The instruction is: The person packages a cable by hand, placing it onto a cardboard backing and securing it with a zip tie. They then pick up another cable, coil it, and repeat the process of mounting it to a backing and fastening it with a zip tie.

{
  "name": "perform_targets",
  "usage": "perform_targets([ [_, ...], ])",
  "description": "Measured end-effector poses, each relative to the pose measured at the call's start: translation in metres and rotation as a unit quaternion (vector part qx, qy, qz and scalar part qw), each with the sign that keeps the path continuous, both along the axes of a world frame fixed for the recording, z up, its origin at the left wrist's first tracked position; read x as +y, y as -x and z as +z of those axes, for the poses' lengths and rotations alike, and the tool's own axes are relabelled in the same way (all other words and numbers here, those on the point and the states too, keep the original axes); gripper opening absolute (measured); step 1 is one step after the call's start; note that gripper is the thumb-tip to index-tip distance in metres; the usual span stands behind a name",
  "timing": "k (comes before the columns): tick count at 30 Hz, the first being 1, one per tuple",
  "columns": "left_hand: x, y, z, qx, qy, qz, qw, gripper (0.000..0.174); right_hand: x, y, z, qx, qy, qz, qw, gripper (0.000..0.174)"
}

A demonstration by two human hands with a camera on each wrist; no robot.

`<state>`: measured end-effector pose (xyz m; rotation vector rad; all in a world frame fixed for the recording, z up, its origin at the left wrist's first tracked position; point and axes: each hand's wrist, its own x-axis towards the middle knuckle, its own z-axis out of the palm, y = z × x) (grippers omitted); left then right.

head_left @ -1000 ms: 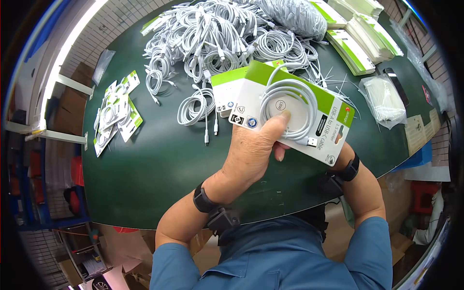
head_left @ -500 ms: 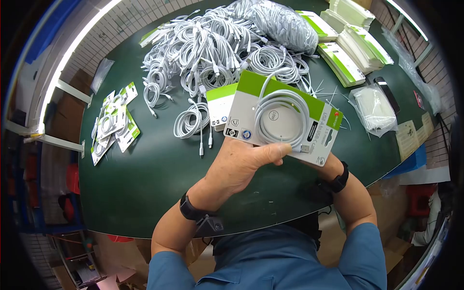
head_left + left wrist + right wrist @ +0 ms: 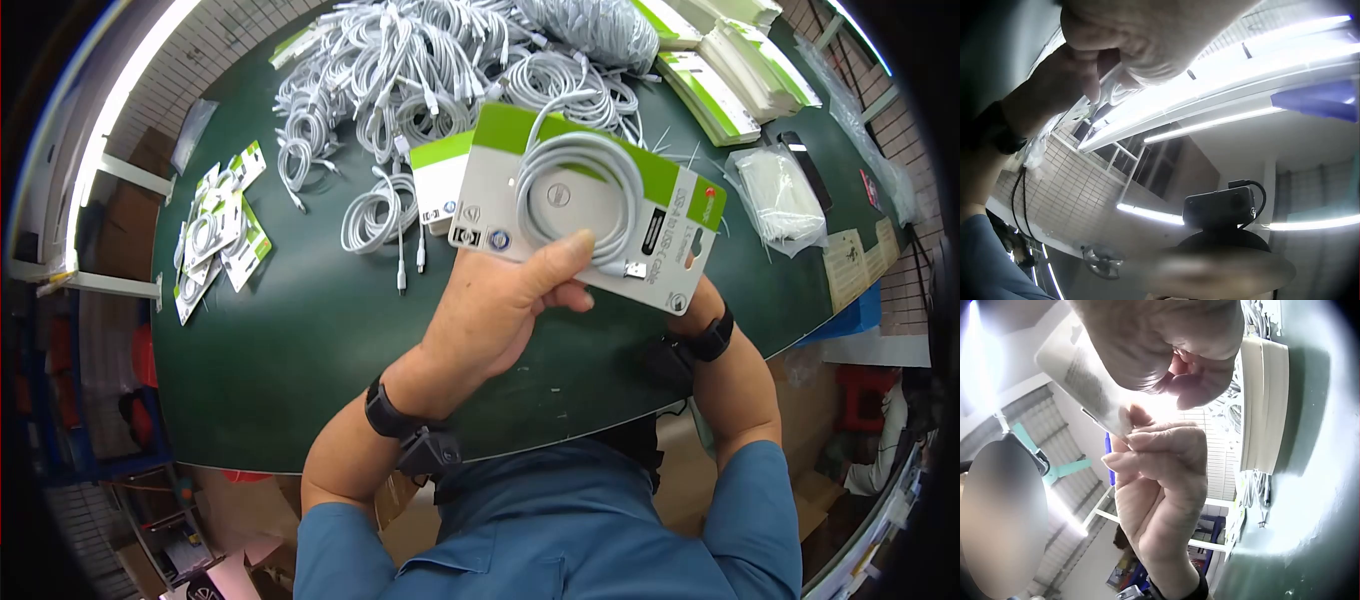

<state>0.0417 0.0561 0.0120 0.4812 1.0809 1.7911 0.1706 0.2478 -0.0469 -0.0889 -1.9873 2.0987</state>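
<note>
- Green tabletop [image 3: 280,360] spread beneath everything; the carded USB-A to USB-C cable was held up over its middle, somewhat toward the right-hand edge.
- White-and-green backing card [image 3: 590,205] was probably light, thin and fairly stiff, its printed face perhaps a little slippery; its corners looked likeliest to crease. A flat thumb-and-finger hold on its long lower edge seemed best.
- Left hand [image 3: 500,305] had just such a hold, clamped on that edge, thumb over the front and fingers behind.
- Right hand [image 3: 1179,350] was mostly hidden behind the card in the head view; its fingers curled close by in its own wrist view, but I could not tell whether they gripped it.
- Grey-white cable coil [image 3: 528,205] should have been soft and springy, apt to shift if squeezed, so the card made the safer handle.
- Metal USB-A plug [image 3: 635,269], hard and small, sat near the lower edge, best left unpulled.
- Only the right wrist view showed the card's reverse, with a grey print block [image 3: 1088,378] too blurred to read; only the head view showed coil and plug clearly.
</note>
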Motion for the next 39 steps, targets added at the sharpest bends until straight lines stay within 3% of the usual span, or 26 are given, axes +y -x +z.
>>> perform_targets([
  [3,0.0,0.0,0.01,-0.055,-0.019,-0.007,0.998,0.037,0.001,-0.007,-0.008,-0.002,0.012,-0.017,1.0,0.046],
  [16,-0.005,0.001,0.013,-0.028,0.015,0.008,0.999,0.041,0.004,0.0,-0.007,0.035,0.083,-0.033,0.995,0.046],
  [19,-0.016,0.004,-0.006,-0.002,0.038,0.035,0.999,0.034,0.0,0.039,0.027,0.061,0.137,0.005,0.989,0.021],
  [21,-0.02,0.002,-0.011,0.026,0.057,0.053,0.997,0.031,0.01,0.042,0.025,-0.013,0.141,0.065,0.988,0.018],
  [22,-0.023,0.0,-0.018,0.034,0.059,0.056,0.996,0.031,-0.002,0.042,0.039,-0.047,0.114,0.015,0.992,0.02],
  [26,-0.028,-0.009,-0.025,0.045,0.043,0.077,0.995,0.037,-0.01,0.039,0.05,-0.061,0.096,0.043,0.993,0.016],
  [29,-0.027,-0.012,-0.025,0.061,0.029,0.1,0.993,0.037,-0.008,0.04,0.043,-0.005,0.112,0.056,0.992,0.012],
  [30,-0.028,-0.012,-0.025,0.062,0.026,0.105,0.992,0.037,-0.005,0.039,0.044,-0.007,0.13,0.094,0.987,0.01],
  [33,-0.032,-0.012,-0.029,0.055,0.023,0.116,0.991,0.037,-0.003,0.037,0.058,-0.026,0.165,0.067,0.984,0.011],
  [34,-0.033,-0.01,-0.031,0.045,0.019,0.129,0.99,0.036,0.004,0.039,0.051,0.005,0.262,0.114,0.958,0.017],
  [37,-0.035,-0.005,-0.038,0.016,0.01,0.161,0.987,0.034,0.008,0.037,0.057,0.051,0.213,0.134,0.967,0.027],
  [39,-0.037,-0.004,-0.04,-0.005,0.002,0.171,0.985,0.033,0.001,0.035,0.053,0.034,0.013,0.071,0.997,0.03],
])
